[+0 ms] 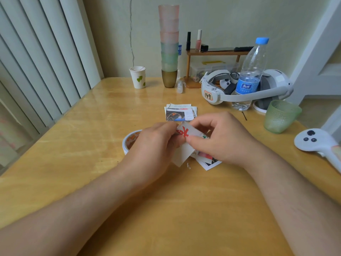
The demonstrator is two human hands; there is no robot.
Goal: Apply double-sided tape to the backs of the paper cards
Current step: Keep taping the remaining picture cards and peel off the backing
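Both hands hold one white paper card (185, 143) with a red print above the middle of the table. My left hand (156, 143) pinches its left edge; my right hand (219, 137) pinches its right side with thumb and forefinger. A roll of double-sided tape (129, 140) lies on the table just left of my left hand, partly hidden by it. Beneath my right hand lies another printed card (210, 161), flat on the table. A small stack of cards (180, 112) with a picture on top sits just beyond the hands.
On the wooden table (92, 145): a paper cup (138, 77), a tall stack of coloured cups (169, 45), a water bottle (249, 74), a white headset (245, 87), a green glass (280, 116), a white controller (317, 142) at the right edge. Blinds hang at the left.
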